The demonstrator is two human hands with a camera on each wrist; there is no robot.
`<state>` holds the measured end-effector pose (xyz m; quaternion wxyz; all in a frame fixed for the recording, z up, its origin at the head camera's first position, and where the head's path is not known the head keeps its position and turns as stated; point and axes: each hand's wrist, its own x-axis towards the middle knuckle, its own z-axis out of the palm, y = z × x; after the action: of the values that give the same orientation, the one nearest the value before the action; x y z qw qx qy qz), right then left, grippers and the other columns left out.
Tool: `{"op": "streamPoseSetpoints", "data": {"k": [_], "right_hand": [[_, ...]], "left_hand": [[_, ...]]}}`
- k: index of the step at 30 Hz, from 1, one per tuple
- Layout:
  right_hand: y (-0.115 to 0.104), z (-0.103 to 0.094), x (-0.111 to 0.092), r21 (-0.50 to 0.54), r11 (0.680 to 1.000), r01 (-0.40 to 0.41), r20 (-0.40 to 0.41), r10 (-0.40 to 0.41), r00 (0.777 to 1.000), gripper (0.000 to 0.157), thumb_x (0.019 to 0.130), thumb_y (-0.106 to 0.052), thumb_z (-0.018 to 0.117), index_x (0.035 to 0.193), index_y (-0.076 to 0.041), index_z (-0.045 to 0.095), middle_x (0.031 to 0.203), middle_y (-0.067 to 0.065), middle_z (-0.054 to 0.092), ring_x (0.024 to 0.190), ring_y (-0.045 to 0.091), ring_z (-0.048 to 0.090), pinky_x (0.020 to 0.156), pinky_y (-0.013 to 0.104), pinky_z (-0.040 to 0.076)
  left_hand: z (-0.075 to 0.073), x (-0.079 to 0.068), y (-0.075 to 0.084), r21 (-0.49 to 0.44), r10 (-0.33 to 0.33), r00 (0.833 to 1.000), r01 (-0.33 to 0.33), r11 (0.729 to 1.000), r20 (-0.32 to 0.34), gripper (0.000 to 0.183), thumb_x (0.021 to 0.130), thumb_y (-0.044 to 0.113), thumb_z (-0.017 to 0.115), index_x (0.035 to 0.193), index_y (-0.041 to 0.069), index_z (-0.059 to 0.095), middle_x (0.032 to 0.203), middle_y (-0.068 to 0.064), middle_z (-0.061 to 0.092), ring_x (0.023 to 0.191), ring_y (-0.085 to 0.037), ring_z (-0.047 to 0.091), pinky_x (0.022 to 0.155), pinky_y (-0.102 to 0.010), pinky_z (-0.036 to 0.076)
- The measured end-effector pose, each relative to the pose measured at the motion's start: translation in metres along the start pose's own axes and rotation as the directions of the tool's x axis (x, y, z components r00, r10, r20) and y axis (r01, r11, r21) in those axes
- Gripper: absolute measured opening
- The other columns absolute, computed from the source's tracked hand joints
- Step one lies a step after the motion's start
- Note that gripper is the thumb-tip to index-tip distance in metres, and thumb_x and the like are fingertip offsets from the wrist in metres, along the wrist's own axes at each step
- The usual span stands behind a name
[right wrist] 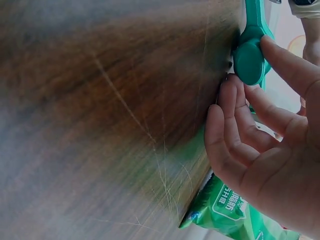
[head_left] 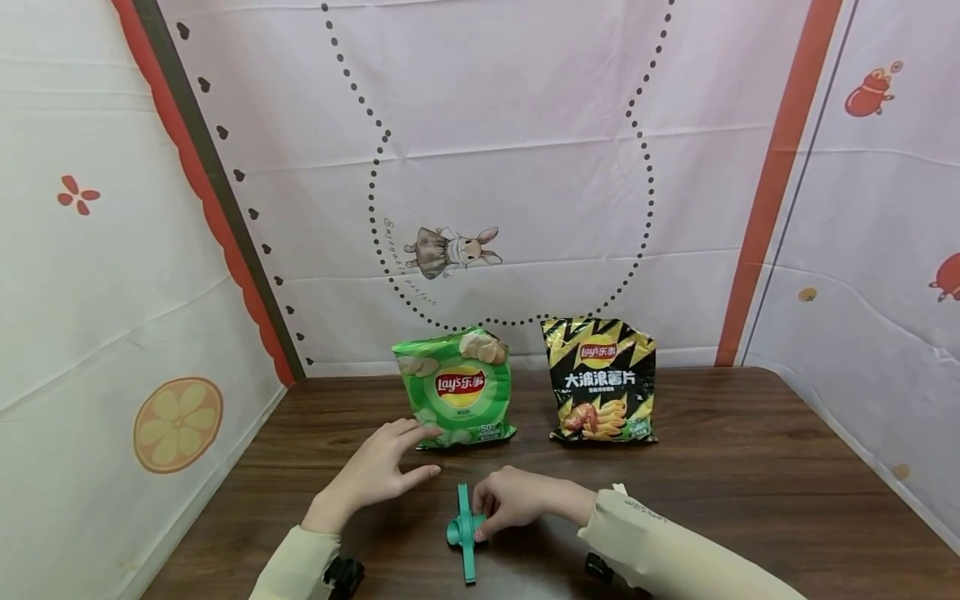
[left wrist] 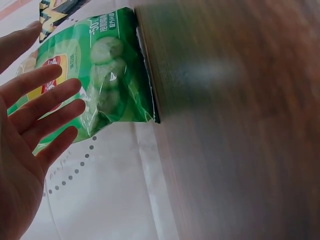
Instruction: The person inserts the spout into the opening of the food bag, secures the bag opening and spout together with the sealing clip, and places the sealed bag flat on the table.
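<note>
Head cam: pinching this teal bag clip [head_left: 467, 546] in the right hand [head_left: 517, 497], down at the worktop [head_left: 720, 467]. Left wrist: holding the left hand [left wrist: 17, 160] spread, right by the green Lay's bag [left wrist: 107, 75]. Right wrist: gripping the round cap [right wrist: 249, 65].

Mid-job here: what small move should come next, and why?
Probably a gentle lift of the green clip with the right hand: that hand pinches it low at the table, while the left hand, fingers spread near the green chip bag, holds nothing.
</note>
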<state>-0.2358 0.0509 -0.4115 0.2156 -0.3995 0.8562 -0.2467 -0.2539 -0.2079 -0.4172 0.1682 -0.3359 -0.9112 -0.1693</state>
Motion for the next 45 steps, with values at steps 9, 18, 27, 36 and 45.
{"op": "streamPoseSetpoints", "data": {"k": [9, 18, 27, 36, 45], "right_hand": [[0.005, 0.001, -0.001, 0.041, 0.999, -0.012, 0.0, 0.012, 1.0, 0.018, 0.083, -0.026, 0.074, 0.093, -0.013, 0.066, 0.083, -0.01, 0.064, 0.074, -0.005, 0.056, 0.069, 0.015, 0.047], [0.008, 0.001, -0.005, 0.172, 0.984, -0.036, -0.032, 0.042, 0.999, 0.016, 0.083, -0.022, 0.074, 0.093, -0.012, 0.068, 0.083, -0.006, 0.068, 0.074, -0.002, 0.059, 0.067, 0.017, 0.048], [0.009, 0.003, -0.01, 0.412, 0.907, -0.091, -0.035, 0.116, 0.993, 0.013, 0.083, -0.012, 0.073, 0.094, -0.006, 0.069, 0.08, 0.005, 0.07, 0.066, 0.014, 0.065, 0.064, 0.034, 0.055], [0.011, 0.001, -0.014, 0.521, 0.85, -0.077, -0.076, 0.136, 0.988, 0.017, 0.083, -0.01, 0.073, 0.097, -0.002, 0.07, 0.084, 0.007, 0.071, 0.07, 0.008, 0.063, 0.067, 0.033, 0.056], [0.013, -0.002, -0.016, 0.575, 0.817, -0.038, -0.125, 0.133, 0.983, 0.02, 0.082, -0.009, 0.073, 0.099, 0.001, 0.069, 0.088, 0.011, 0.072, 0.073, 0.007, 0.064, 0.071, 0.035, 0.056]], "left_hand": [[0.001, 0.002, 0.001, -0.014, -0.001, 1.0, 0.001, 1.0, -0.003, 0.045, 0.083, 0.042, 0.07, 0.124, 0.025, 0.062, 0.118, 0.011, 0.059, 0.107, -0.012, 0.056, 0.091, -0.046, 0.046], [0.003, 0.003, 0.003, -0.017, 0.003, 1.0, -0.003, 1.0, -0.014, 0.044, 0.082, 0.042, 0.071, 0.123, 0.026, 0.062, 0.117, 0.013, 0.059, 0.108, -0.011, 0.056, 0.091, -0.044, 0.047], [0.004, 0.004, 0.004, -0.096, 0.038, 0.999, -0.039, 0.995, -0.012, 0.044, 0.087, 0.05, 0.063, 0.121, 0.022, 0.063, 0.114, 0.008, 0.062, 0.104, -0.011, 0.06, 0.088, -0.038, 0.05], [0.005, 0.005, 0.007, -0.174, 0.033, 0.999, -0.034, 0.984, -0.006, 0.039, 0.086, 0.039, 0.069, 0.119, 0.02, 0.064, 0.112, 0.004, 0.064, 0.104, -0.012, 0.061, 0.088, -0.038, 0.05], [0.005, 0.007, 0.007, -0.255, 0.044, 0.999, -0.044, 0.966, -0.003, 0.031, 0.086, 0.04, 0.068, 0.115, 0.032, 0.063, 0.11, 0.004, 0.066, 0.103, -0.01, 0.061, 0.088, -0.036, 0.051]]}}
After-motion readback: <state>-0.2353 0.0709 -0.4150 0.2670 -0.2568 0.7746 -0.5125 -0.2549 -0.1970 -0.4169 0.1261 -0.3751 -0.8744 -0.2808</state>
